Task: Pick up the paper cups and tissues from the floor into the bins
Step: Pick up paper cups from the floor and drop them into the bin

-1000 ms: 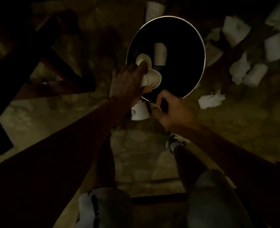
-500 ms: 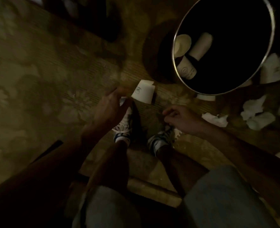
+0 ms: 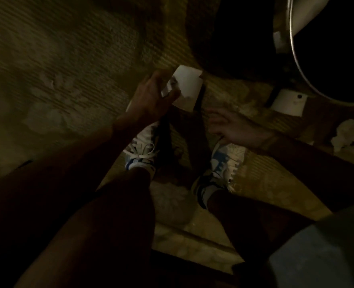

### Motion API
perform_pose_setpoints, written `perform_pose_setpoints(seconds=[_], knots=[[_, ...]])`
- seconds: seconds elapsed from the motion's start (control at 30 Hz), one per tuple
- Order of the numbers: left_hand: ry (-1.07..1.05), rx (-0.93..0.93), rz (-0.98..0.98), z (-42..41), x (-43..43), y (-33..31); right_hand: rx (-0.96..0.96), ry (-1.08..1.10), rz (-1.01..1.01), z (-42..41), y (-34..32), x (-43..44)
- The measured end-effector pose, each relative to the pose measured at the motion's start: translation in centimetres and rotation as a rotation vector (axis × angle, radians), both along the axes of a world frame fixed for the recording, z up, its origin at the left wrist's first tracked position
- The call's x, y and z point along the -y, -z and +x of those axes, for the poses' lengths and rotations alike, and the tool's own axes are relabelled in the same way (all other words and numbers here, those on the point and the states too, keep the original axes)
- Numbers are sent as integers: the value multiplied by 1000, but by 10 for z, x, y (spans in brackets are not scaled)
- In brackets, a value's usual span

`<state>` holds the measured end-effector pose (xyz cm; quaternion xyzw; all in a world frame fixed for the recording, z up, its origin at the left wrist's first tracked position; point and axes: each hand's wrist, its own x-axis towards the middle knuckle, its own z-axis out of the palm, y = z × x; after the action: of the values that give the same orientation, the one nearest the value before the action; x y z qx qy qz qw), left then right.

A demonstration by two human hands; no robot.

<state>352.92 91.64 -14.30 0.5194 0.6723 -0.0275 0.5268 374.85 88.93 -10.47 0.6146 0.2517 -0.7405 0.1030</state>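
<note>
A white paper cup [image 3: 187,86] lies on the patterned floor just ahead of my feet. My left hand [image 3: 153,98] is at the cup's left side, its fingers curling round it. My right hand [image 3: 234,127] hovers lower right of the cup with its fingers spread and nothing in it. The black bin [image 3: 300,65] with a silver rim stands at the upper right, mostly out of frame. Another paper cup [image 3: 288,102] lies below the bin's rim. A crumpled white tissue [image 3: 350,134] lies at the right edge.
My two white and blue shoes [image 3: 143,150] stand close behind the cup. A pale cup shape [image 3: 303,13] shows inside the bin at the top. Dim patterned carpet [image 3: 57,69] spreads to the left. The scene is dark and blurred.
The view swung down and left, so the bin slid to the upper right. My left hand dropped cups into the bin, then moved down to the cup by my feet. My right hand opened.
</note>
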Motion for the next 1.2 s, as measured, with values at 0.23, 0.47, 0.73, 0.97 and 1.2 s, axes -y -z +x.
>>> perform_pose_setpoints(seconds=[0.23,0.47,0.73,0.97,1.2], knots=[[89,4,-29,15,-19,42,-16,-14,118,-1,42,-36],[29,184,56,40,-8,58,-14,178,172,2,64,-17],[214,344,-85,70,-10,65,173,482,303,25,64,14],[167,430,-103,98,-7,52,241,416,561,45,62,31],[345,437,-100,119,-11,47,215,455,581,61,63,58]])
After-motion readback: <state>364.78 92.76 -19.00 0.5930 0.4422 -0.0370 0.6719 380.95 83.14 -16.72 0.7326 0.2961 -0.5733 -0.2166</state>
